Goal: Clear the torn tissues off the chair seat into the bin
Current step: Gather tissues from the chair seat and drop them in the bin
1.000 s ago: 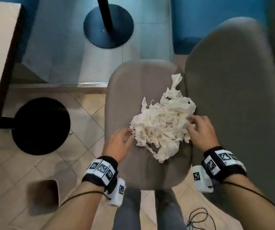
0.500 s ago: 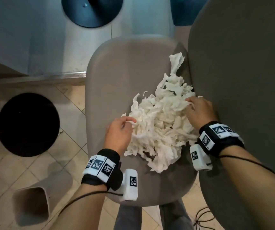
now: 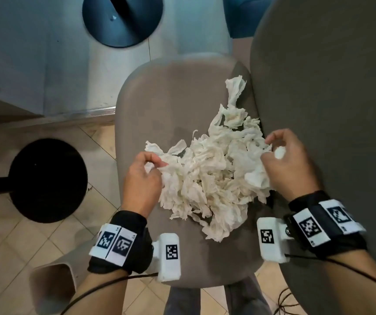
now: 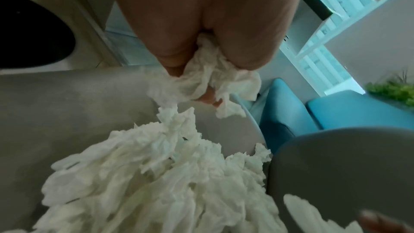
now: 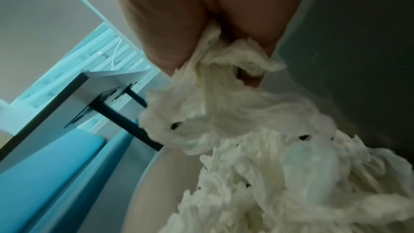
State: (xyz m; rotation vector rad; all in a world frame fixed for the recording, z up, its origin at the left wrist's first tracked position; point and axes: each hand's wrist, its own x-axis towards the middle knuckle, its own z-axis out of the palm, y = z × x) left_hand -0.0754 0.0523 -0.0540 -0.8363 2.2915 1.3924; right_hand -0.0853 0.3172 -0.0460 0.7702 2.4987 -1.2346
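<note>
A loose heap of white torn tissues (image 3: 214, 176) lies on the grey chair seat (image 3: 171, 96), spreading from its middle toward the backrest. My left hand (image 3: 143, 176) grips a bunch of tissue at the heap's left edge; the left wrist view shows the crumpled tissue (image 4: 208, 75) squeezed in the left hand (image 4: 201, 24). My right hand (image 3: 289, 164) grips tissue at the heap's right edge, with strands (image 5: 224, 77) trailing from the fist down to the pile. A pale open bin (image 3: 53, 285) stands on the floor at the lower left, below my left forearm.
The grey chair backrest (image 3: 332, 110) rises right of the seat, close to my right hand. A black round table base (image 3: 48, 180) sits on the tiled floor at left, another dark base (image 3: 123, 19) at the top. A black cable (image 3: 287, 303) lies under the chair.
Both hands have closed into the heap's edges and taken hold of tissue. The heap has been drawn toward the seat's middle and spread wider. The view has shifted closer.
</note>
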